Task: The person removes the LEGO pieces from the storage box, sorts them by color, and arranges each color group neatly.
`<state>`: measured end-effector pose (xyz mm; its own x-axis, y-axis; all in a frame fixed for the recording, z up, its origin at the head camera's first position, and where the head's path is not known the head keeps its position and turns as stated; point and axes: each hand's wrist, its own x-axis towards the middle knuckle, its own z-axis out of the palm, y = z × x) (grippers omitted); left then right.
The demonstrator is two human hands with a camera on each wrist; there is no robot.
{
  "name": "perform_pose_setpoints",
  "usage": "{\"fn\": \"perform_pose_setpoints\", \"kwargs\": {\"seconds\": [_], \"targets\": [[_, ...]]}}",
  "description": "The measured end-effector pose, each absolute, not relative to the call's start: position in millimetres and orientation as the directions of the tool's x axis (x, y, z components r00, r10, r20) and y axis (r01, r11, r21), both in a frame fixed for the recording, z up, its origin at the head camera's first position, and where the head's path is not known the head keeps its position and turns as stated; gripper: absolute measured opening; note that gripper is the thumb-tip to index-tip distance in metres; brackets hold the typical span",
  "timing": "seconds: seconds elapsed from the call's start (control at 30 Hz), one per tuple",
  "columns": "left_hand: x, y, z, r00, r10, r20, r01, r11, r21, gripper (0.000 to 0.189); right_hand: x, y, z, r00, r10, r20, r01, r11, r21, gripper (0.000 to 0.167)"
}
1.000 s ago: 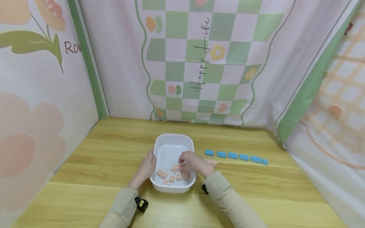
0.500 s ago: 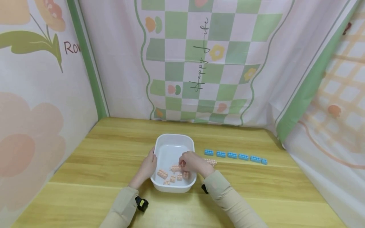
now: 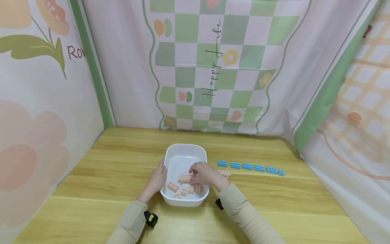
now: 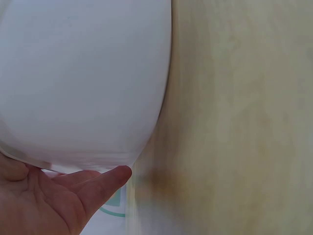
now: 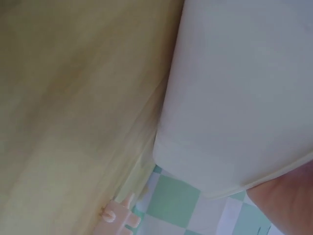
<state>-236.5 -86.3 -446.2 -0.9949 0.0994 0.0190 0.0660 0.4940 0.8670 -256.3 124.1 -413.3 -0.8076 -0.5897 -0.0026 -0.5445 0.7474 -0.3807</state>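
A white plastic tub (image 3: 186, 202) stands on the table, and my left hand (image 3: 158, 176) grips its left side at the rim. In the left wrist view, the fingers (image 4: 105, 188) lie against the tub's outer wall. My right hand (image 3: 205, 173) reaches over the right rim into the tub, its thumb and fingers curled at the end of a long peach building brick (image 3: 184, 178). Several smaller peach bricks lie near it on the tub floor, among them a studded block (image 3: 173, 186). The right fingertips are hidden in the right wrist view.
Several blue building bricks (image 3: 247, 166) form a row on the wooden table (image 3: 100, 183), right of the tub. Just in front of that row, more peach bricks (image 3: 224, 173) lie partly behind the right hand. A checked curtain (image 3: 210, 74) hangs at the table's back edge.
The right fingers have shifted slightly left and spread a little, and the long peach brick has moved left, showing more of itself. The left hand keeps its hold on the tub.
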Motion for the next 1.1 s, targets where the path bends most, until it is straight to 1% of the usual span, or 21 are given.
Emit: {"fn": "perform_pose_setpoints", "kwargs": {"seconds": [0.13, 0.5, 0.83, 1.1], "targets": [[-236.5, -86.1, -445.5, -0.995, 0.095, 0.022, 0.066, 0.496, 0.866, 0.049, -257.3, 125.4, -414.5, -0.809, -0.587, 0.025, -0.541, 0.727, -0.422, 0.017], [-234.7, -84.5, -443.2, -0.996, 0.094, 0.009, 0.054, 0.485, 0.873, 0.05, -257.9, 128.8, -415.1, -0.779, -0.622, 0.076, -0.587, 0.683, -0.435, 0.009], [-232.8, -84.5, -444.9, -0.995, 0.098, 0.008, 0.055, 0.483, 0.874, 0.05, -253.6, 129.9, -416.7, -0.773, -0.613, 0.159, -0.617, 0.672, -0.409, 0.017], [-234.5, -85.3, -446.5, -0.995, 0.099, 0.024, 0.07, 0.487, 0.871, 0.05, -255.0, 130.2, -418.9, -0.782, -0.583, 0.221, -0.614, 0.661, -0.431, 0.023]]}}
